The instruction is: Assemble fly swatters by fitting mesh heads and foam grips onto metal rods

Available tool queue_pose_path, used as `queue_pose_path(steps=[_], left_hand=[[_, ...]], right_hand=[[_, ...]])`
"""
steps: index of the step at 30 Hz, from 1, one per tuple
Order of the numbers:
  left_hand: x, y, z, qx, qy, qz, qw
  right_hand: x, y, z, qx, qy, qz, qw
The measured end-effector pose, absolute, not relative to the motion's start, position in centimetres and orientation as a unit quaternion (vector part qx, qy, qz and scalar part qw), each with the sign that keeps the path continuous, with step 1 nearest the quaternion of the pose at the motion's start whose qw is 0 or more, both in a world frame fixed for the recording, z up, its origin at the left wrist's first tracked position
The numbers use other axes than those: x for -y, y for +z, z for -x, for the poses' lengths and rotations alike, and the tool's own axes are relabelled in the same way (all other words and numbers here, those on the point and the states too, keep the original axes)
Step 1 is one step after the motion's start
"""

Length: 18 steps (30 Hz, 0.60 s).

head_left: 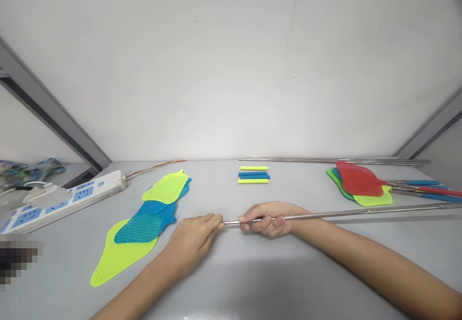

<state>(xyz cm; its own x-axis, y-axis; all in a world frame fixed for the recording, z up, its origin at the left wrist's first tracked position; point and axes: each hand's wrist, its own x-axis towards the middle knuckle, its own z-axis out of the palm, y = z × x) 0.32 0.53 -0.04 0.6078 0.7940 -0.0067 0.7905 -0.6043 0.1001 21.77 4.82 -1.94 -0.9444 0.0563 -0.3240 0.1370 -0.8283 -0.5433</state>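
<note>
A long telescopic metal rod [339, 213] runs from the middle of the table out past the right edge of the view. Its thin left end is pinched in the fingers of my left hand [197, 236], which hide the tip. Just to the right, my right hand [269, 219] wraps round the thicker part of the same rod. Left of my hands lie loose fly swatter heads: a blue one [142, 224] overlaps a large yellow one [122, 257], and a smaller-looking yellow one [166, 187] rests at the back. Yellow and blue handle sleeves [253, 181] lie in a row behind my hands.
Fly swatters with a red head [361, 178] on top are stacked at the right. More metal rods [325, 160] lie along the wall [231, 70]. A white power strip [90, 192] with a plug stands at the left, and a thin cable [155, 167] leads from it.
</note>
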Motion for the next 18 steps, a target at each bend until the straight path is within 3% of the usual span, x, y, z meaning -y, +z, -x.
queue_pose_path(steps=[18], left_hand=[[0.12,-0.08,-0.6,-0.44,0.041,-0.894,0.07]], right_hand=[[-4.48,-1.33,-21.76,-0.37,-0.907,-0.198,0.03]])
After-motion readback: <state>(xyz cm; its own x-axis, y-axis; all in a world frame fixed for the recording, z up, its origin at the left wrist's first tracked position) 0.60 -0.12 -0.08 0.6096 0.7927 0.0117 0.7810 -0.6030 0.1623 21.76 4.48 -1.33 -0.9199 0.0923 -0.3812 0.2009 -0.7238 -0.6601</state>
